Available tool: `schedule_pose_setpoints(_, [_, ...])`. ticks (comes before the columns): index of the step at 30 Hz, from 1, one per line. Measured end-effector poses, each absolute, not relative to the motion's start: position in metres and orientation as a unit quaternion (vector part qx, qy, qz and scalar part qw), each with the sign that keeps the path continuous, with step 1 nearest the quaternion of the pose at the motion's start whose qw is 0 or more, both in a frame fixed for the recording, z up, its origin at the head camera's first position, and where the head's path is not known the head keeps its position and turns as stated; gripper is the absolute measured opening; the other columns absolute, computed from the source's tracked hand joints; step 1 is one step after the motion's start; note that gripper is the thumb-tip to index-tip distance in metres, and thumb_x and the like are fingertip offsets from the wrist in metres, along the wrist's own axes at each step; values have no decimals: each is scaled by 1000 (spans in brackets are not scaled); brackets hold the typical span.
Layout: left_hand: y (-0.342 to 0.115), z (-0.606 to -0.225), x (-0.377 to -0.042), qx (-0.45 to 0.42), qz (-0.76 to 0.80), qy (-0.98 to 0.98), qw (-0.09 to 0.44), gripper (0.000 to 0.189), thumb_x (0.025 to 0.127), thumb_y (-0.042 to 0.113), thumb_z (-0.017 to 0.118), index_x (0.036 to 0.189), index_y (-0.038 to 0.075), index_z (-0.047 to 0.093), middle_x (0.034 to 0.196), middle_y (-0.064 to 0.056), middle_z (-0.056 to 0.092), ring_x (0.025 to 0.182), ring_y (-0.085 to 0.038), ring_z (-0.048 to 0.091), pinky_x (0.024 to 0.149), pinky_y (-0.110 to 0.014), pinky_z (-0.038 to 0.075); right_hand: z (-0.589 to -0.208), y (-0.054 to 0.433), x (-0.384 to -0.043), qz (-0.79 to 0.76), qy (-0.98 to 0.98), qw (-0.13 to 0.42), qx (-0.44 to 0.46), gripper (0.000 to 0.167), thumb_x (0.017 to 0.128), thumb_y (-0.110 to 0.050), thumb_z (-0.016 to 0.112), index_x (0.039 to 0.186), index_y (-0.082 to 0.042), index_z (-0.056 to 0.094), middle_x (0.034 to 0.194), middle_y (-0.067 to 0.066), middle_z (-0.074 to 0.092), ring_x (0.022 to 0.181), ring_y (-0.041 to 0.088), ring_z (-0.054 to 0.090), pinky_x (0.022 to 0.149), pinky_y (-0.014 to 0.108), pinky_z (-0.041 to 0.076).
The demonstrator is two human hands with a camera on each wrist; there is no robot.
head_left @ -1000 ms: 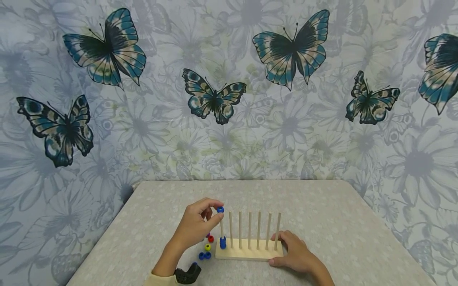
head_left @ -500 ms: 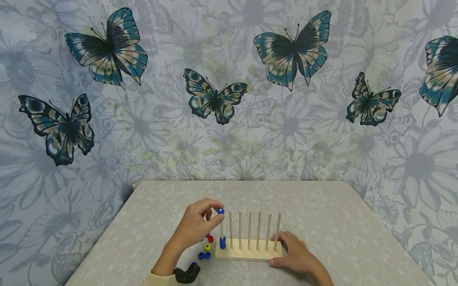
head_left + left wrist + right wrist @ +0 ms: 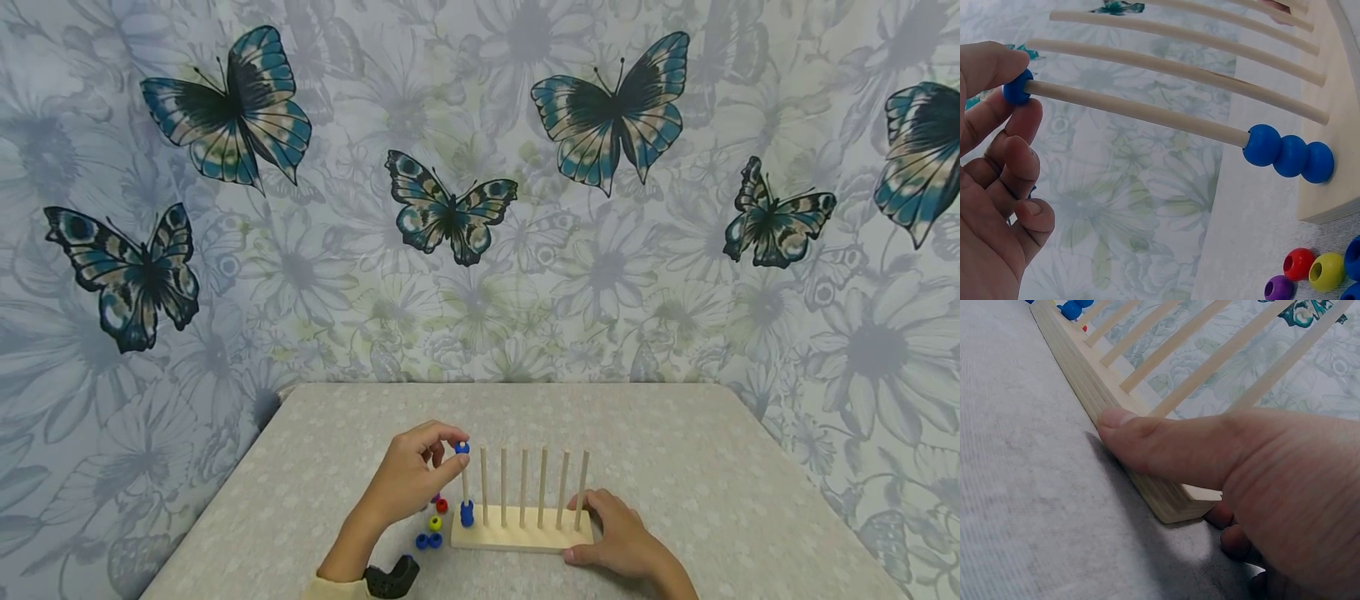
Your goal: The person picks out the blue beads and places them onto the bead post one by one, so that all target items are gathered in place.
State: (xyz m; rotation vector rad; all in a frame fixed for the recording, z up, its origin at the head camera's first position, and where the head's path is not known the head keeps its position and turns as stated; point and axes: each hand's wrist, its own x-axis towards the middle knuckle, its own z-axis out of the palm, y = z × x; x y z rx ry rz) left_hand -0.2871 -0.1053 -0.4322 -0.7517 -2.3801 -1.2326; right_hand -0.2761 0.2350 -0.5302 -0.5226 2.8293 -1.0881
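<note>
My left hand pinches a blue bead between thumb and fingers at the tip of the leftmost wooden peg. The peg's end sits in the bead's hole. Three blue beads are stacked at the foot of that same peg. The other pegs of the light wooden base are bare. My right hand grips the base's right end, with the thumb along the front edge and the other fingers behind, partly hidden.
Left of the base lie loose beads: a red one, a yellow one, a purple one and several blue ones. A black strap device is on my left wrist. A butterfly-patterned wall stands behind the table.
The blue bead in my left hand has come down slightly onto the peg's tip. My right hand stays on the base; the head view has tilted up a little.
</note>
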Motion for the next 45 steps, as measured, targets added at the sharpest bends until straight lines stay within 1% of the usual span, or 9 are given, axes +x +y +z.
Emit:
schedule_pose_setpoints(3, [-106, -433, -288, -269, -435, -841, 179, 20, 91, 31, 75, 109, 38, 69, 83, 12, 60, 70, -8, 50, 58, -24, 42, -530, 235, -276, -353, 919, 32, -172, 56, 72, -49, 86, 114, -26, 58, 114, -5, 57, 114, 19, 51, 97, 59, 34])
schedule_pose_setpoints(7, [-106, -433, -289, -268, -430, -841, 189, 19, 92, 31, 74, 108, 38, 68, 88, 16, 62, 70, -8, 50, 59, -25, 43, -529, 235, -277, -352, 920, 33, -171, 56, 72, -50, 86, 114, -26, 58, 115, -4, 57, 115, 19, 51, 95, 56, 34])
schedule_pose_setpoints(12, [-108, -434, -290, -269, -426, -839, 203, 17, 93, 31, 74, 108, 38, 68, 92, 18, 63, 71, -7, 51, 60, -25, 43, -531, 235, -277, -347, 922, 32, -168, 56, 72, -51, 86, 114, -27, 58, 113, -6, 57, 114, 18, 51, 96, 56, 34])
schedule_pose_setpoints(16, [-109, -435, -291, -271, -428, -838, 205, 17, 93, 31, 73, 108, 37, 68, 89, 16, 62, 71, -10, 51, 60, -25, 42, -532, 235, -276, -346, 923, 32, -168, 55, 71, -51, 86, 113, -27, 58, 112, -6, 58, 113, 18, 52, 96, 56, 35])
schedule_pose_setpoints(23, [-110, -432, -287, -249, -460, -825, 216, 20, 91, 24, 75, 107, 35, 69, 95, 14, 64, 73, -14, 53, 58, -25, 43, -532, 238, -276, -344, 922, 27, -173, 54, 72, -52, 85, 112, -28, 57, 115, -6, 57, 115, 19, 52, 95, 52, 35])
schedule_pose_setpoints(29, [-116, -433, -286, -240, -468, -824, 211, 19, 93, 22, 74, 108, 32, 70, 98, 10, 67, 72, -11, 51, 57, -26, 43, -530, 237, -275, -349, 921, 28, -173, 54, 72, -52, 85, 112, -29, 58, 118, -7, 57, 117, 20, 51, 94, 51, 34])
schedule_pose_setpoints(35, [-123, -439, -288, -225, -451, -835, 222, 16, 96, 27, 70, 110, 34, 69, 93, 14, 65, 72, -9, 51, 61, -25, 45, -528, 237, -276, -347, 921, 25, -175, 53, 72, -52, 85, 111, -29, 57, 119, -6, 58, 119, 21, 51, 96, 55, 34])
schedule_pose_setpoints(39, [-127, -442, -285, -198, -450, -842, 223, 17, 95, 27, 71, 107, 38, 69, 88, 17, 64, 72, -9, 52, 64, -24, 45, -528, 236, -276, -345, 921, 28, -180, 53, 73, -52, 85, 111, -29, 57, 117, -6, 57, 117, 20, 51, 93, 51, 34])
schedule_pose_setpoints(45, [-131, -453, -282, -185, -453, -846, 212, 18, 95, 25, 71, 106, 38, 68, 88, 18, 64, 71, -9, 52, 64, -24, 45, -529, 237, -275, -346, 920, 35, -178, 53, 73, -51, 85, 113, -29, 57, 114, -6, 57, 114, 19, 50, 91, 50, 35])
